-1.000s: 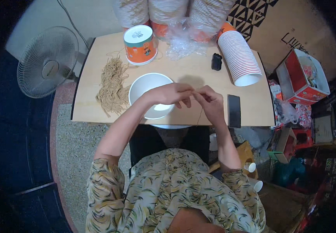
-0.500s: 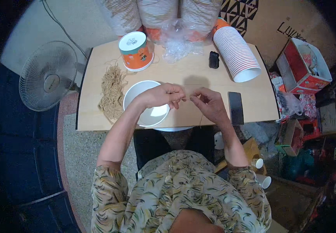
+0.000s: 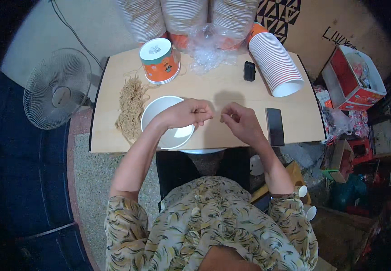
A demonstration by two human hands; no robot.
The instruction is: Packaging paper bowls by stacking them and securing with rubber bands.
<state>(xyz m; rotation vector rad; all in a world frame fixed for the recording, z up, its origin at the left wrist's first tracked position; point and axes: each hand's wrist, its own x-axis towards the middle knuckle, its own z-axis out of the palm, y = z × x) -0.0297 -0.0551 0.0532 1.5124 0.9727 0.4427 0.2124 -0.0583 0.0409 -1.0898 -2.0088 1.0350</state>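
Above the table's front half, my left hand (image 3: 191,113) and my right hand (image 3: 241,121) face each other, a small gap between them. Thumb and fingers of each are pinched together; whatever they hold is too fine to make out. Under my left wrist stands a white round tub (image 3: 154,108), its mouth facing up and partly covered by the hand and forearm. To its left lies a loose tangle of tan string (image 3: 131,106). Behind the tub an orange and green paper bucket (image 3: 160,66) rests upside down, its white base up.
A black phone (image 3: 275,127) lies right of my right hand, a small black object (image 3: 249,71) farther back. Nested paper buckets (image 3: 276,63) lie on their side at the right. Crumpled clear plastic (image 3: 209,52) and tall bucket stacks (image 3: 184,16) fill the back. A fan (image 3: 59,92) stands left.
Both hands stay pinched and nearly in place. My left hand has shifted slightly left. A thin strand seen hanging below my right hand earlier cannot be made out now.
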